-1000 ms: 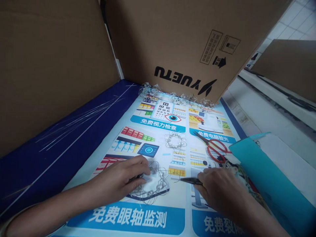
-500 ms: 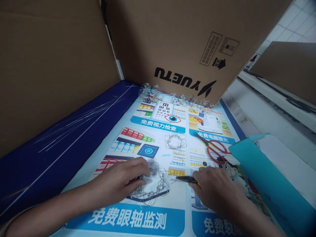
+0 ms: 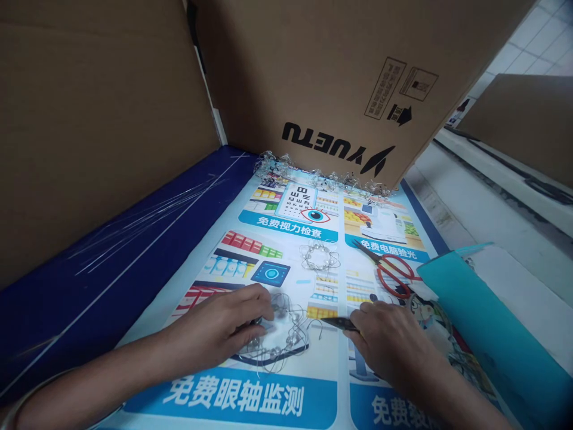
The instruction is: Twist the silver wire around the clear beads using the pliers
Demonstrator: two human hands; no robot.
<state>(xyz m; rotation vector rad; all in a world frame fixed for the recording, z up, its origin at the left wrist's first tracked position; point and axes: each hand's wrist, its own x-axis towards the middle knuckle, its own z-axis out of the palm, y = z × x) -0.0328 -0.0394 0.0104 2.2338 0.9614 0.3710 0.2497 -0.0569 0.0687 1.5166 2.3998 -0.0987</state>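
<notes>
Left hand [image 3: 224, 328]: held bead wire [image 3: 282, 337] near poster's [image 3: 268, 399] front edge.
Right hand [image 3: 385, 345]: closed round pliers [image 3: 340, 323].
Box [image 3: 313, 71]: read "YUETU" — upside down.

We are seeing red-handled scissors [image 3: 391, 272] lying on the printed poster [image 3: 286, 397] just beyond our right hand [image 3: 389, 340], with a teal folder [image 3: 483, 310] sitting to its right. Beyond our left hand [image 3: 219, 328] a small beaded wire ring [image 3: 319, 257] is resting, thin wire strands [image 3: 147, 209] are lying farther left, and cardboard boxes [image 3: 313, 71] are standing behind.
</notes>
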